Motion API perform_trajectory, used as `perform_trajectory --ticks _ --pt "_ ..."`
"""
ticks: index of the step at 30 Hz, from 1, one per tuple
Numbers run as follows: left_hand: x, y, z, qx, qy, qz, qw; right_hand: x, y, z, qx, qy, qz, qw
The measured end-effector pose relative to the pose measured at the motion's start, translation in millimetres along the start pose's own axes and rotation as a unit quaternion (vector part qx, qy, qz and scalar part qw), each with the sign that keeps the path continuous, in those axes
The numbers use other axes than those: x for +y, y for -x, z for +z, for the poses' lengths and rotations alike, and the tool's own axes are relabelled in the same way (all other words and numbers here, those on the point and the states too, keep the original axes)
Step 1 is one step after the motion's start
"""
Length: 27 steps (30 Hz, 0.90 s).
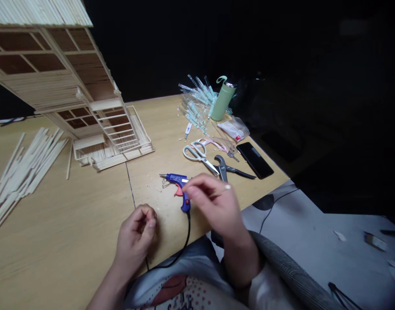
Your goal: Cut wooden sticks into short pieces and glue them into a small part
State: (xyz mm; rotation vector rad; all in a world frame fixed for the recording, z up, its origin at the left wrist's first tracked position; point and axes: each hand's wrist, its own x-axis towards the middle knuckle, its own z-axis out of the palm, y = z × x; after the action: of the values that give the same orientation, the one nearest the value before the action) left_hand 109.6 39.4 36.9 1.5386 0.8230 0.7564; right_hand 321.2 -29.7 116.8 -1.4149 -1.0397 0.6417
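A blue hot glue gun (179, 189) with an orange trigger lies on its side on the pale wooden tabletop (71, 224), nozzle pointing left, black cord (187, 234) running toward the person's lap. Right hand (213, 204) hangs over the gun, fingers pinched shut; any held item too small to tell. Left hand (135, 234), just left of the gun, curls closed, nothing visible in it. Beyond the gun: white-handled scissors (197, 153), black-handled pliers (225, 170), black smartphone (254, 160). Left of the gun: popsicle-stick model house (55, 73), then loose pale wooden sticks (23, 181).
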Motion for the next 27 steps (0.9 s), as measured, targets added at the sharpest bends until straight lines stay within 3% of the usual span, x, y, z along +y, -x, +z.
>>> perform_trajectory --ticks 2,4,6,8,11,15,20,27 --pt "-1.1 1.1 0.1 -0.008 0.002 0.001 1.0 6.6 -7.1 -32.9 0.076 0.191 -0.004 0.979" --pt "-0.5 1.4 2.0 -0.012 0.003 0.006 1.0 21.6 -16.8 -61.9 0.128 0.366 0.048 0.921" --pt "2.3 0.8 5.4 -0.007 -0.001 0.019 1.0 41.2 -26.4 -81.3 0.118 0.47 0.122 0.866" --pt "6.8 -0.7 9.1 0.01 -0.006 0.029 1.0 60.0 -34.1 -88.6 0.078 0.509 0.157 0.843" --pt "13.7 -4.1 12.4 0.027 -0.014 0.035 0.999 78.9 -41.8 -82.1 0.038 0.521 0.145 0.84" --pt "17.0 -6.8 11.2 0.029 -0.033 0.031 0.999 85.6 -50.8 -63.6 0.01 0.547 0.127 0.827" --pt "13.4 -2.9 4.1 0.024 -0.087 0.015 0.996 79.6 -59.0 -54.1 -0.006 0.574 0.117 0.81" --pt "16.3 -5.1 -2.0 0.025 -0.096 0.008 0.995 64.8 -57.1 -57.4 0.001 0.548 0.107 0.829"
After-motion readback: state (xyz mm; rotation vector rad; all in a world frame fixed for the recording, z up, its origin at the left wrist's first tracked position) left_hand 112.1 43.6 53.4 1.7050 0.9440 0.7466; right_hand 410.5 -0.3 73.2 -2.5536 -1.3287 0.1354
